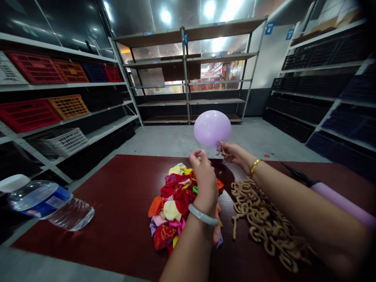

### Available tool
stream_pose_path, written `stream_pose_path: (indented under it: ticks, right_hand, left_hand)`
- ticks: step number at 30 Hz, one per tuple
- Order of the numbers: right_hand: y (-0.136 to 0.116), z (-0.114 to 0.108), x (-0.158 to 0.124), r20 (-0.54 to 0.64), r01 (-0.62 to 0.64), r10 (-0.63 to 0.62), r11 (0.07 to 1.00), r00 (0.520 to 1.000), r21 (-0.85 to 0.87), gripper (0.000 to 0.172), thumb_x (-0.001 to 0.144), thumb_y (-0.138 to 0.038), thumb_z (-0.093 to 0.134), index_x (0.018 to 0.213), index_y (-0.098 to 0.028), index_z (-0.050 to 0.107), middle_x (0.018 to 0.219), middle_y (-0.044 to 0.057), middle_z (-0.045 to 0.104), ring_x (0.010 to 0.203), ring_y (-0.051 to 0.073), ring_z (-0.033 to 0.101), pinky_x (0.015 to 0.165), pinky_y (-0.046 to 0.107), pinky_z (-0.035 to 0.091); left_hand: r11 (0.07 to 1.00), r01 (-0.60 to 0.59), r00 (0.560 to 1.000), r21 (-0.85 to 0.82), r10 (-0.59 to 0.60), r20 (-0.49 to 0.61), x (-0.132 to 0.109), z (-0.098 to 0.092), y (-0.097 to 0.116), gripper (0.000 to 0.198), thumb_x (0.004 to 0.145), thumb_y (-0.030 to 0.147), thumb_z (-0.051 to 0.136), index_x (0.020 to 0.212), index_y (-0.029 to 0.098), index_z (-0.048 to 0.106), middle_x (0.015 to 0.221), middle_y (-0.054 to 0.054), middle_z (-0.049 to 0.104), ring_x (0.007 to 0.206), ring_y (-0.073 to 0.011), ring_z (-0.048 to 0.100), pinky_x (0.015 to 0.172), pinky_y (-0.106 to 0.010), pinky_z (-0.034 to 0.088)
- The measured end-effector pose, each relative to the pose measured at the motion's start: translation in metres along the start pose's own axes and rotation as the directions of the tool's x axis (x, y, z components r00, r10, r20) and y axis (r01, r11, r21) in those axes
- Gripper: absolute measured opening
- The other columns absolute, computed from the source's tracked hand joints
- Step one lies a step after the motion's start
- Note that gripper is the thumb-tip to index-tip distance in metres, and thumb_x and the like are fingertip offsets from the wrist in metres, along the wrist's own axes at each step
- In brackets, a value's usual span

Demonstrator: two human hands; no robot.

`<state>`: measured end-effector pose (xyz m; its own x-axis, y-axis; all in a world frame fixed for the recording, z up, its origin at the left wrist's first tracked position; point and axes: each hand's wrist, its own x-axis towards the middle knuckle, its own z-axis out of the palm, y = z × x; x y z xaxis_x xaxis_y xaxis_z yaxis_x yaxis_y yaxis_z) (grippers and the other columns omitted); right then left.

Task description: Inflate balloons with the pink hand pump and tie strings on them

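A blown-up light purple balloon (212, 127) is held up beyond the table's far edge. My right hand (233, 153), a gold bangle at its wrist, is closed on the balloon's neck, where a short bit of brown cord shows at the fingers. To the left, my left hand (202, 166) has its fingers pinched together, apart from the balloon; what they hold, if anything, cannot be made out. Beneath my left forearm lies a pile of limp, uninflated balloons (172, 210) in many colours. Tangled brown cords (260, 213) lie under my right forearm.
On the dark red table (117, 203), a large water bottle (53, 203) stands at left. A purple cylinder with a black tapered nozzle, like a balloon pump (335, 196), lies at right. Shelves with crates (35, 68) line the left side; a metal rack (188, 78) stands behind.
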<state>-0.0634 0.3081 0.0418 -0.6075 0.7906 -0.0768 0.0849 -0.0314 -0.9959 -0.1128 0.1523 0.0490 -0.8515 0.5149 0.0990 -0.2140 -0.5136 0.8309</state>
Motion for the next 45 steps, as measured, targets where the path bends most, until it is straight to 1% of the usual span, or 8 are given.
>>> stream_pose_path:
  ticks: [4,8,15,23,27,31,40,45]
  right_hand:
    - [0.002,-0.002,-0.002,0.044,0.073,-0.065,0.971,0.997,-0.228,0.037,0.071,-0.053,0.073,0.068,-0.018,0.060,0.054,-0.001,0.052,0.049,0.008,0.039,0.045,0.022,0.030]
    - [0.009,0.000,-0.050,0.220,0.225,-0.142,0.879,0.965,-0.421,0.031,0.056,-0.045,0.083,0.059,-0.020,0.066,0.056,-0.001,0.057,0.057,0.011,0.045,0.054,0.026,0.035]
    - [0.034,0.022,-0.121,0.487,0.583,-0.341,0.616,0.804,-0.531,0.014,0.064,-0.026,0.079,0.075,-0.023,0.071,0.095,0.006,0.067,0.091,0.022,0.055,0.085,0.038,0.040]
    - [0.004,-0.002,-0.115,0.292,0.393,-0.312,0.875,0.904,-0.282,0.025,0.087,-0.044,0.054,0.083,-0.021,0.060,0.079,0.002,0.065,0.074,0.015,0.059,0.073,0.033,0.048]
    - [-0.027,-0.022,-0.127,0.209,0.217,-0.200,0.974,0.957,-0.062,0.033,0.081,-0.052,0.061,0.087,-0.020,0.057,0.080,0.002,0.066,0.067,0.013,0.062,0.067,0.031,0.052]
    - [-0.045,-0.043,-0.133,0.145,0.111,-0.123,0.990,0.982,0.089,0.035,0.076,-0.050,0.069,0.086,-0.020,0.056,0.073,0.001,0.066,0.057,0.011,0.059,0.055,0.025,0.049]
    - [-0.043,-0.081,-0.139,0.088,0.058,-0.070,0.989,0.994,0.135,0.026,0.075,-0.041,0.070,0.082,-0.019,0.057,0.059,-0.005,0.054,0.047,0.005,0.045,0.044,0.017,0.038]
    - [-0.030,-0.081,-0.150,0.094,0.026,-0.032,0.998,0.995,0.060,0.025,0.078,-0.041,0.068,0.081,-0.019,0.057,0.066,0.000,0.061,0.050,0.007,0.051,0.047,0.020,0.043]
  left_hand:
    - [0.985,-0.065,0.993,-0.162,0.048,-0.104,0.001,-0.005,0.029,0.019,0.089,0.032,0.055,0.098,0.023,0.041,0.069,0.007,0.039,0.048,-0.0048,0.033,0.045,-0.019,0.024]
    - [0.960,-0.126,0.985,-0.250,0.092,-0.146,0.003,-0.009,0.043,0.015,0.087,0.025,0.055,0.095,0.023,0.043,0.070,0.006,0.041,0.048,-0.0048,0.035,0.045,-0.020,0.022]
    - [0.944,-0.202,0.976,-0.260,0.172,-0.134,0.009,-0.016,0.047,0.011,0.086,0.020,0.055,0.092,0.022,0.046,0.071,0.005,0.045,0.048,-0.0051,0.037,0.044,-0.021,0.023]
    - [1.000,-0.025,0.976,-0.011,0.027,0.217,0.011,-0.011,0.027,0.048,0.085,0.062,0.055,0.091,0.015,0.063,0.078,-0.004,0.063,0.066,-0.0117,0.060,0.063,-0.024,0.047]
    - [0.959,0.164,0.813,0.231,-0.264,0.519,-0.001,-0.003,0.011,0.078,0.077,0.082,0.041,0.094,0.011,0.068,0.080,-0.013,0.069,0.075,-0.0207,0.066,0.064,-0.028,0.049]
    - [0.902,0.248,0.637,0.354,-0.427,0.641,-0.019,0.002,0.007,0.083,0.076,0.084,0.039,0.103,0.011,0.068,0.081,-0.013,0.071,0.070,-0.0217,0.067,0.061,-0.029,0.049]
    - [0.752,0.497,0.201,0.433,-0.585,0.786,-0.046,0.009,0.010,0.044,0.078,0.045,0.074,0.105,0.011,0.069,0.086,-0.011,0.069,0.071,-0.0159,0.065,0.065,-0.028,0.053]
    - [0.707,0.559,0.134,0.433,-0.593,0.794,-0.069,0.018,-0.005,0.039,0.084,0.048,0.066,0.101,0.013,0.066,0.083,-0.011,0.068,0.068,-0.0172,0.067,0.063,-0.030,0.055]
